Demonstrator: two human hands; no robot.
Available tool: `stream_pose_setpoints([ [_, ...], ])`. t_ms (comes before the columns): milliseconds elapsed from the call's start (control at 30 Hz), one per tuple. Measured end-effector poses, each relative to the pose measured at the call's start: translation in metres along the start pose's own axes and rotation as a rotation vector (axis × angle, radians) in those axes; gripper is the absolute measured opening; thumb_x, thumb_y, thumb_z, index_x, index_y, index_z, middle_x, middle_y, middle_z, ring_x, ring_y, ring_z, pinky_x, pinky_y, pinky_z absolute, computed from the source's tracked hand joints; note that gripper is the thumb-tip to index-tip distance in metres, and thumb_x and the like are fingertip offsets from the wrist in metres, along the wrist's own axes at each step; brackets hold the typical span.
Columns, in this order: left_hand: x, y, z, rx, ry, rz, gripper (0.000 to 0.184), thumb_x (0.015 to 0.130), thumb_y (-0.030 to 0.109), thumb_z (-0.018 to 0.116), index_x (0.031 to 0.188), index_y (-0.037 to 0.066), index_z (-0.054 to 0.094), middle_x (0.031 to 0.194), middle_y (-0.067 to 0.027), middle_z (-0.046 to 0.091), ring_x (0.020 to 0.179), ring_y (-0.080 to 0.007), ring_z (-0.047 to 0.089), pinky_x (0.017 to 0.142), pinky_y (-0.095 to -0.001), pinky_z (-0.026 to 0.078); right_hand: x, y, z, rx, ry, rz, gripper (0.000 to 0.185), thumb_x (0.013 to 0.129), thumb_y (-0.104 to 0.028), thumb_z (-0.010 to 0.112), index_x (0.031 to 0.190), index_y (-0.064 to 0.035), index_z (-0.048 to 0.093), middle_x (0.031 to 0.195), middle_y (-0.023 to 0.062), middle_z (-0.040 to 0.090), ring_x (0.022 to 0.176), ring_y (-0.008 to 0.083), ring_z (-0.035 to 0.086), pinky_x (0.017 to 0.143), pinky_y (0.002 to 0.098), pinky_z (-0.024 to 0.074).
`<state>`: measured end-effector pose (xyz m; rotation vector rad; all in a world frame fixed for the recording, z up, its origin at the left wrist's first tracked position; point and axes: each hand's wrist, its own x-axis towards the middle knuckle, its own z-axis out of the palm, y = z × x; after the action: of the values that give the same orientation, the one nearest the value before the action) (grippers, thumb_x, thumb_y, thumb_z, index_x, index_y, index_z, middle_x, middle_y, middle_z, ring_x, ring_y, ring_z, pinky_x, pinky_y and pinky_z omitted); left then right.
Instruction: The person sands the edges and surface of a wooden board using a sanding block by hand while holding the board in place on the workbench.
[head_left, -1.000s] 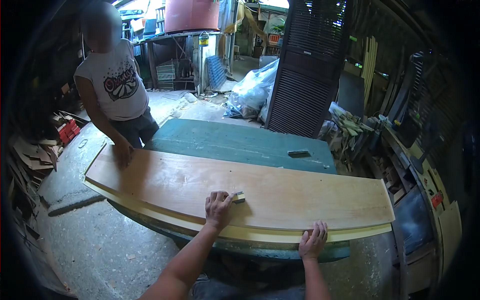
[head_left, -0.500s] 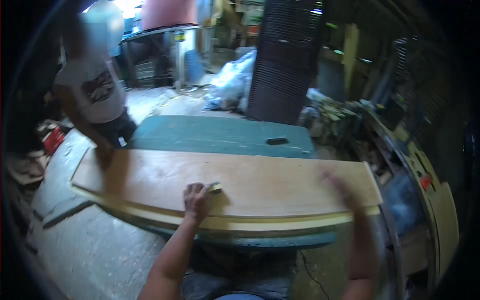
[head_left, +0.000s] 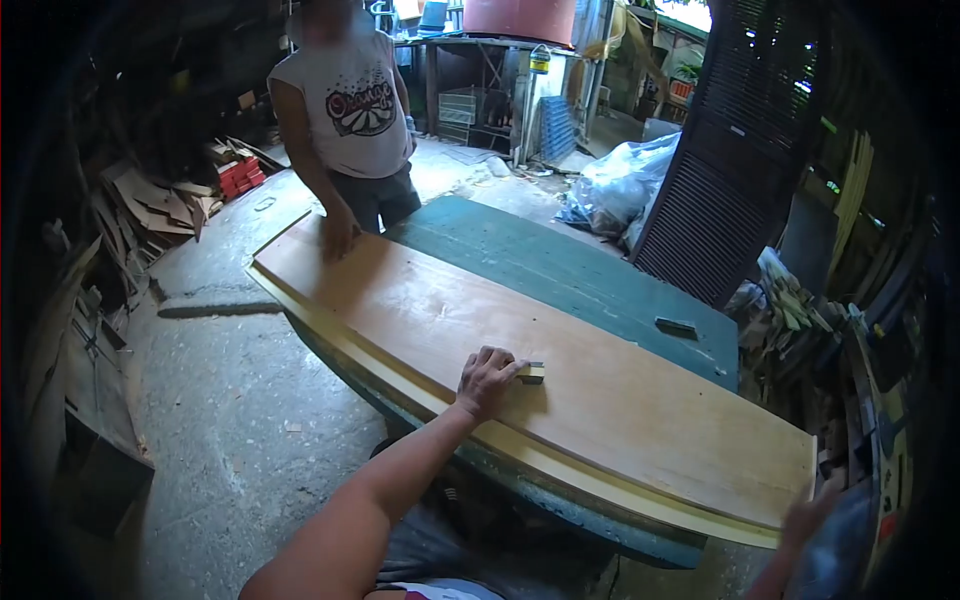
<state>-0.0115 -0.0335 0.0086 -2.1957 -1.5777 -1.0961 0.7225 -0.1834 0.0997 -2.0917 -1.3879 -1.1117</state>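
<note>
My left hand (head_left: pixel 487 381) rests on the broad wooden panel (head_left: pixel 600 400), its fingers closed around a small yellow-and-dark block (head_left: pixel 532 373). The block lies against the panel's face near the middle. At the panel's right end is my right hand (head_left: pixel 808 512), smeared by motion, so its fingers do not show clearly. I cannot tell whether it touches the panel's edge. A pale wooden edge strip (head_left: pixel 560 465) runs along the near side of the panel.
Under the panel stands a green table (head_left: pixel 560 275) with a dark block (head_left: pixel 676 327) on it. A person (head_left: pixel 365 130) stands at the far left, a hand (head_left: pixel 341 235) at the panel. A louvred shutter (head_left: pixel 720 160) leans behind; wood scraps (head_left: pixel 790 295) lie at the right.
My view has turned, so the panel now slants down to the right. My right hand has moved from over the panel to its right end. My left hand still holds the block.
</note>
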Motion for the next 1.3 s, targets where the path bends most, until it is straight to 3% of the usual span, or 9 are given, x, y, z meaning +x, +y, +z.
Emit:
stream_pose_setpoints([
  [67, 0.0, 0.0, 0.001, 0.012, -0.002, -0.005, 0.038, 0.081, 0.017, 0.072, 0.118, 0.021, 0.075, 0.111, -0.0018, 0.064, 0.112, -0.0259, 0.06, 0.089, -0.0425, 0.05, -0.085, -0.073, 0.041, 0.235, -0.17, 0.046, 0.069, 0.102, -0.018, 0.063, 0.16, 0.0043, 0.032, 0.167, 0.0268, 0.031, 0.157, 0.0404, 0.029, 0.129, 0.0475, 0.0228],
  [133, 0.001, -0.001, 0.001, 0.024, 0.007, 0.006, 0.048, 0.074, 0.018, 0.083, 0.122, 0.023, 0.075, 0.113, -0.0007, 0.065, 0.112, -0.0254, 0.06, 0.091, -0.0424, 0.05, -0.125, -0.206, -0.033, 0.656, -0.51, 0.235, 0.073, 0.097, -0.019, 0.066, 0.158, 0.005, 0.035, 0.167, 0.0285, 0.031, 0.156, 0.0426, 0.029, 0.129, 0.0473, 0.0233],
  [233, 0.003, 0.003, 0.0, 0.035, -0.001, -0.013, 0.049, 0.074, 0.017, 0.083, 0.122, 0.023, 0.075, 0.112, -0.0008, 0.065, 0.112, -0.0257, 0.06, 0.091, -0.0425, 0.05, -0.173, -0.326, -0.095, 1.087, -0.433, -0.513, 0.044, 0.087, -0.018, 0.071, 0.124, 0.0045, 0.066, 0.137, 0.0297, 0.062, 0.135, 0.0481, 0.055, 0.115, 0.0525, 0.0448],
  [367, 0.003, 0.005, -0.002, 0.06, -0.018, -0.019, 0.049, 0.074, 0.017, 0.083, 0.121, 0.023, 0.075, 0.112, -0.0008, 0.065, 0.112, -0.0258, 0.061, 0.09, -0.0426, 0.05, -0.187, -0.418, -0.133, 1.347, -0.514, -0.555, 0.054, 0.082, -0.021, 0.079, 0.129, 0.0032, 0.064, 0.13, 0.0241, 0.066, 0.125, 0.0445, 0.061, 0.111, 0.0525, 0.0477],
  [767, 0.001, -0.002, 0.003, 0.005, -0.024, -0.012, 0.047, 0.075, 0.018, 0.08, 0.121, 0.024, 0.074, 0.113, -0.0004, 0.065, 0.111, -0.026, 0.06, 0.089, -0.0428, 0.05, -0.193, -0.349, -0.091, 0.847, -0.494, -0.297, 0.046, 0.091, -0.028, 0.069, 0.128, 0.0001, 0.065, 0.136, 0.0229, 0.064, 0.133, 0.0416, 0.055, 0.119, 0.0563, 0.0361],
  [1000, -0.003, -0.006, 0.008, 0.003, 0.001, 0.003, 0.039, 0.081, 0.019, 0.075, 0.119, 0.024, 0.075, 0.111, 0.0005, 0.064, 0.11, -0.0249, 0.06, 0.087, -0.0424, 0.049, -0.195, -0.355, -0.118, 0.257, -0.63, 0.107, 0.075, 0.101, -0.041, 0.055, 0.158, 0.0056, 0.036, 0.166, 0.0279, 0.031, 0.159, 0.0418, 0.021, 0.128, 0.0641, 0.0074],
  [1133, 0.0, -0.009, 0.01, -0.003, 0.027, 0.019, 0.039, 0.082, 0.018, 0.073, 0.12, 0.025, 0.075, 0.11, 0.0007, 0.065, 0.108, -0.0244, 0.06, 0.085, -0.0428, 0.049, -0.178, -0.446, -0.153, 0.286, -0.933, -0.025, 0.085, 0.1, -0.054, 0.057, 0.158, 0.0047, 0.038, 0.167, 0.0313, 0.026, 0.16, 0.0431, 0.014, 0.128, 0.0632, 0.0024],
  [1200, -0.001, -0.016, 0.018, 0.022, 0.033, 0.044, 0.039, 0.084, 0.017, 0.068, 0.121, 0.025, 0.075, 0.11, -0.001, 0.064, 0.106, -0.0261, 0.06, 0.084, -0.0437, 0.049, -0.173, -0.489, -0.181, 0.478, -0.965, -0.223, 0.086, 0.095, -0.055, 0.064, 0.154, 0.0046, 0.044, 0.165, 0.0314, 0.032, 0.157, 0.0473, 0.021, 0.127, 0.0653, 0.009],
  [1300, -0.003, -0.018, 0.022, 0.041, 0.016, 0.089, 0.042, 0.084, 0.014, 0.062, 0.123, 0.025, 0.074, 0.108, -0.0042, 0.063, 0.105, -0.0289, 0.059, 0.081, -0.045, 0.048, -0.185, -0.52, -0.181, 1.154, -0.763, -0.757, 0.057, 0.091, -0.042, 0.073, 0.129, 0.0001, 0.064, 0.139, 0.0243, 0.058, 0.133, 0.0456, 0.052, 0.117, 0.0554, 0.0364],
])
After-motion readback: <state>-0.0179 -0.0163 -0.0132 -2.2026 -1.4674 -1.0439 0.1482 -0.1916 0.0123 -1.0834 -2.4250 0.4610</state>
